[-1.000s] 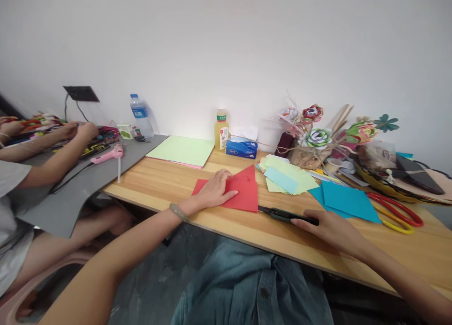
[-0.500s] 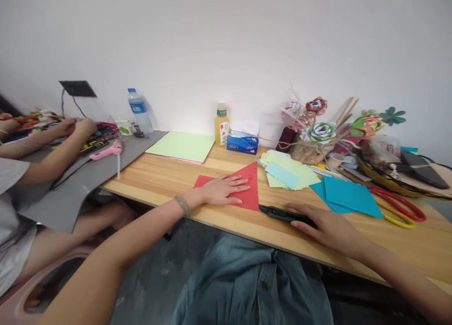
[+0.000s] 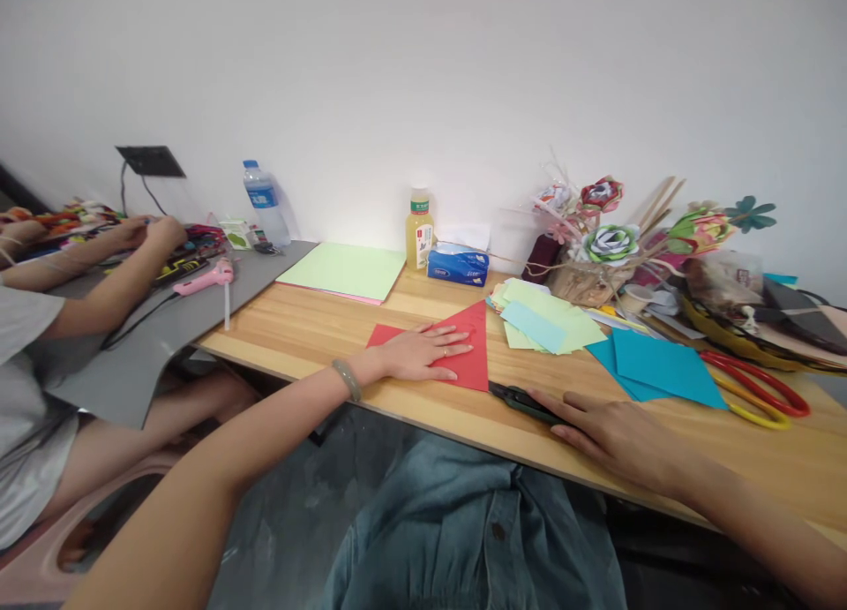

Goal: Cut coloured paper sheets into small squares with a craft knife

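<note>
My left hand (image 3: pixel 418 354) lies flat with fingers spread on a red sheet of paper (image 3: pixel 474 363) at the table's front edge. One corner of that paper is folded over, so its upper right rises to a point. To its right, my right hand (image 3: pixel 599 429) grips a dark utility knife (image 3: pixel 526 403), which rests low on the wood. The tip of the knife is at the paper's lower right corner; whether it is inside the fold I cannot tell. Right of my left hand lie light green and pale blue paper pieces (image 3: pixel 552 323).
Blue paper squares (image 3: pixel 668 367) and large red-and-yellow-handled scissors (image 3: pixel 760 389) lie to the right. Behind stand a juice bottle (image 3: pixel 419 230), a tissue pack (image 3: pixel 458 266) and paper flowers (image 3: pixel 610 244). Green sheets (image 3: pixel 344 270) lie back left. Another person's hands (image 3: pixel 162 235) work beside a pink glue gun (image 3: pixel 205 279).
My left hand has flattened and spread its fingers farther right over the red paper. My right hand has slid forward along the knife, its fingers now straighter over the handle.
</note>
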Demonstrator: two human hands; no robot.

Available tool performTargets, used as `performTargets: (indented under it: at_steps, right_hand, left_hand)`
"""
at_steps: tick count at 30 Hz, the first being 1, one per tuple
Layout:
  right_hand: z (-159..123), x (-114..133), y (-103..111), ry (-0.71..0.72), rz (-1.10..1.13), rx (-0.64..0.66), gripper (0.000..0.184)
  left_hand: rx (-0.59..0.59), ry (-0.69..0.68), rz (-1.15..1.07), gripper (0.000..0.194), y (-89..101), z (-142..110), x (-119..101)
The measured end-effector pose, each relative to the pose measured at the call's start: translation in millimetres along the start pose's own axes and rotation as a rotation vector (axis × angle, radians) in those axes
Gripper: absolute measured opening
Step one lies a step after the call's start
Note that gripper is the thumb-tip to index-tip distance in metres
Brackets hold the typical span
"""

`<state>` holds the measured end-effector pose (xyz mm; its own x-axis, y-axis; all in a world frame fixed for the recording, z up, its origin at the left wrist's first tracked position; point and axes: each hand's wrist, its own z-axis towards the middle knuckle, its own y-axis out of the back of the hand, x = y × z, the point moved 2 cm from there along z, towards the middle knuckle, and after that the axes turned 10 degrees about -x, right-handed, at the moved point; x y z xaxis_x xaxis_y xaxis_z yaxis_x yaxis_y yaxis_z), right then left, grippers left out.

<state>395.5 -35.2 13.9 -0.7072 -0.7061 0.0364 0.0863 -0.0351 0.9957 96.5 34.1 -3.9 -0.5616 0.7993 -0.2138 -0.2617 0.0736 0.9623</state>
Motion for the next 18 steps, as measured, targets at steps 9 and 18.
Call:
performTargets:
  at_steps: [9, 18]
  right_hand:
    - [-2.3, 6.1, -1.1, 0.0, -0.015, -0.035, 0.05]
    - [-8.7, 4.8, -6.0, 0.07, -0.061, -0.07, 0.052]
  left_hand:
    - [0.0, 0.01, -0.012, 0.065, -0.5, -0.1, 0.4]
    - [-0.008, 0.01, 0.003, 0.065, -0.7, 0.0, 0.1]
